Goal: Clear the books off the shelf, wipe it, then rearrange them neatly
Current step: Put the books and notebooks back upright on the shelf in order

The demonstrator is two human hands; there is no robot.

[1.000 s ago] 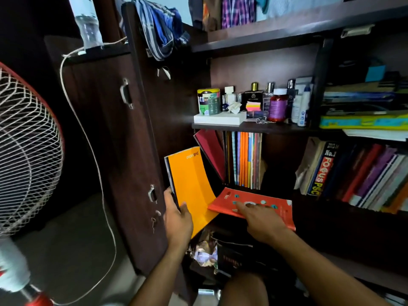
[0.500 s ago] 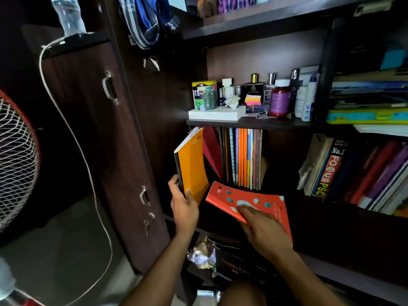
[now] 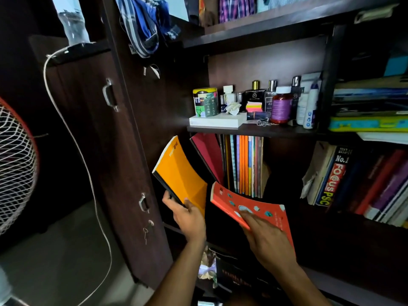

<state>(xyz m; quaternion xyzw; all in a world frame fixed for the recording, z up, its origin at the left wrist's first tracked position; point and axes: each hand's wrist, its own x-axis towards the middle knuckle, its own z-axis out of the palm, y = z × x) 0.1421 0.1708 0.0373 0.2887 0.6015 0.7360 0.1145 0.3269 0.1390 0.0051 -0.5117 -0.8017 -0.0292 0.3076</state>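
Head view is catching an orange notebook (image 3: 180, 173) tilting in front of the shelf compartment (image 3: 287, 204), its lower corner pinched by the left hand (image 3: 187, 217). Beside it, a red book (image 3: 260, 208) is lying slanted under the right hand (image 3: 267, 237), fingers pressing its cover, thumb hidden beneath. Upright books (image 3: 245, 164) are standing behind, their titles unreadable.

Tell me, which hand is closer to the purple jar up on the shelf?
Right. The right hand, holding the red book, sits almost below the purple jar; the left hand is farther left.
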